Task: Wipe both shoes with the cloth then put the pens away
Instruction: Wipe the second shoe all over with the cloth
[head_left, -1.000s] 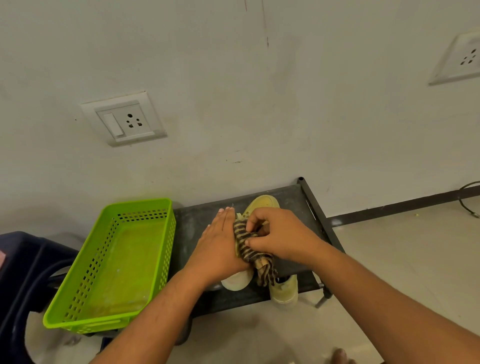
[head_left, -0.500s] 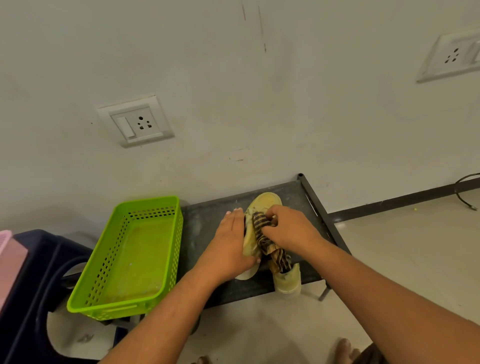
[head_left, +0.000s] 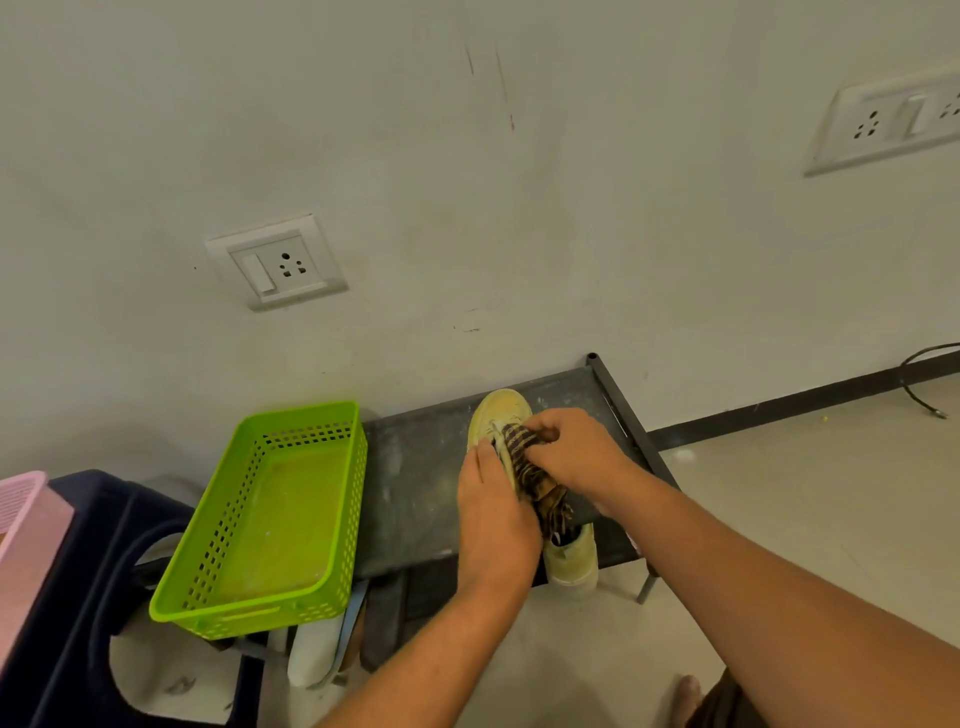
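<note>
Two pale yellow shoes lie on the dark metal rack (head_left: 415, 467). One shoe (head_left: 501, 410) shows its toe near the wall. The other shoe (head_left: 571, 558) shows its heel at the rack's front edge. My left hand (head_left: 493, 512) presses flat against the left side of the far-toed shoe and steadies it. My right hand (head_left: 571, 452) grips a brown-and-black striped cloth (head_left: 530, 467) and holds it on top of that shoe. The cloth's tail hangs toward the heel. No pens are in view.
A bright green perforated basket (head_left: 270, 613) sits left of the rack, its front overhanging. A dark blue stool (head_left: 78, 571) and a pink basket (head_left: 21, 525) are at far left. The wall with two sockets stands right behind. More footwear sits under the rack. Tiled floor lies to the right.
My right hand has slid the cloth along the shoe toward its toe near the wall. My left hand stays against the shoe's side. The view has tilted slightly.
</note>
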